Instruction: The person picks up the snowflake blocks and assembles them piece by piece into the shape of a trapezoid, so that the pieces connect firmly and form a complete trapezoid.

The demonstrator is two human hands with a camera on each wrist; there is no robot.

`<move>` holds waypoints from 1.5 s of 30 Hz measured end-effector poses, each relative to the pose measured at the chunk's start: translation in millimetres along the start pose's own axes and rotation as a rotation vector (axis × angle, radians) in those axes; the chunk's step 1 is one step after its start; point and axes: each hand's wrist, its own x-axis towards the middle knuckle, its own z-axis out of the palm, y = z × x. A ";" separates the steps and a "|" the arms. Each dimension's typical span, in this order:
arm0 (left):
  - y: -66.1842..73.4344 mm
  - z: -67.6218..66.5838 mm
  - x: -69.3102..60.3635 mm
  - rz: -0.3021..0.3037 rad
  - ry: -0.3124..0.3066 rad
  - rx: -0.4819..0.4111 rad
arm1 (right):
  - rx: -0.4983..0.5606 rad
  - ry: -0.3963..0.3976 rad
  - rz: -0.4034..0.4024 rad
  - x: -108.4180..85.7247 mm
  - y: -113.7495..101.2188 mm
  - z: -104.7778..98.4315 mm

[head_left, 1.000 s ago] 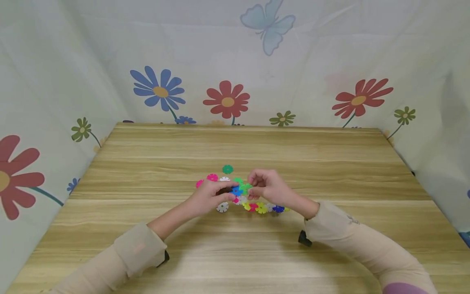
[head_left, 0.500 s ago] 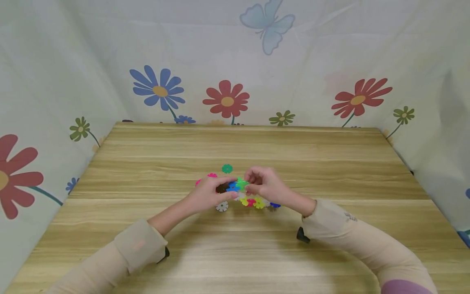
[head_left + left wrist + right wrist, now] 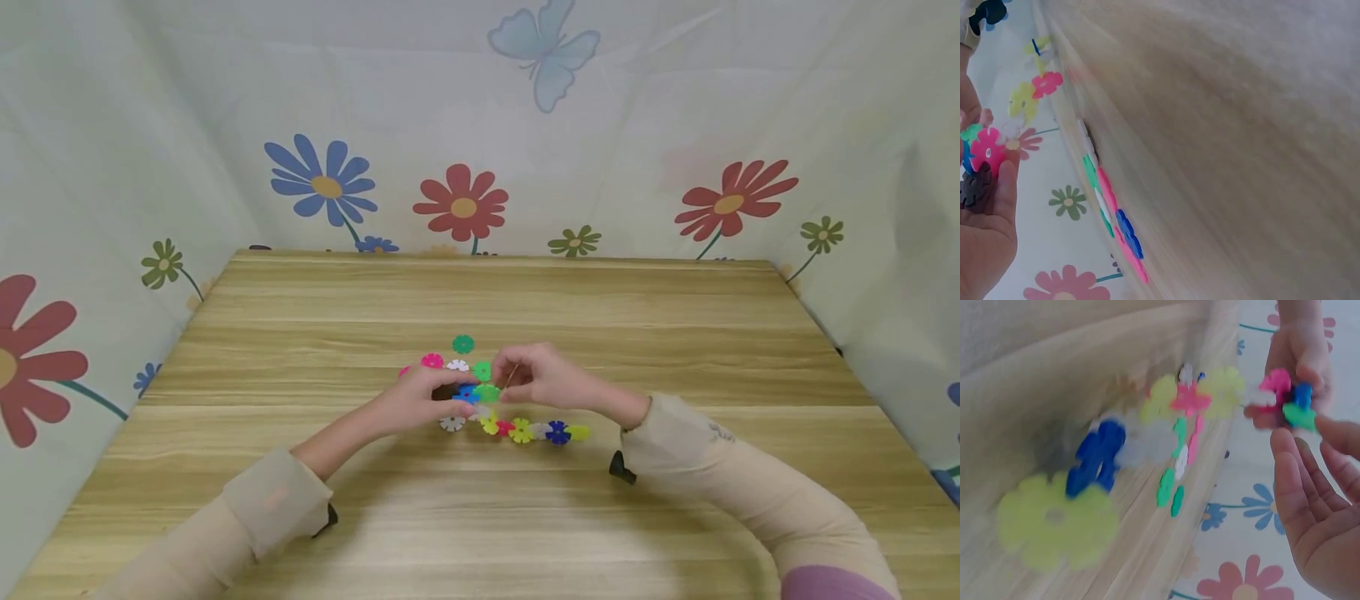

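My left hand (image 3: 412,402) grips one end of a chain of slotted flower-shaped plastic discs. In the left wrist view, a pink disc (image 3: 988,150) and a dark disc (image 3: 975,187) lie against its fingers. A blue disc (image 3: 467,394) and a green disc (image 3: 487,393) join on between the hands. My right hand (image 3: 546,379) has thumb and fingertips at the green disc, pinching its edge. From the left hand the chain runs right through yellow, pink and white discs to a dark blue disc (image 3: 558,432) and a yellow end disc (image 3: 577,432).
Loose discs lie flat on the wooden table (image 3: 480,533): a dark green disc (image 3: 463,343), a pink disc (image 3: 432,361), a white disc (image 3: 452,423) and a bright green disc (image 3: 482,371) among them. A flower-printed curtain (image 3: 630,125) surrounds the table.
The right hand dipped toward the left hand, then drew slightly back, still at the green disc. The held blue and green discs shifted left and tilted. More of the chain's right end shows.
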 end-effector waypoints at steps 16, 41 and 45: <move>-13.7 -28.6 -17.2 -0.103 -0.070 0.017 | 0.041 -0.012 0.193 23.8 36.6 -18.5; -27.3 -48.9 -23.9 -0.178 -0.098 -0.027 | -0.219 -0.126 0.210 92.9 61.5 11.5; -30.0 -49.5 -23.5 -0.172 -0.097 -0.023 | -0.298 -0.157 0.196 96.9 62.7 16.1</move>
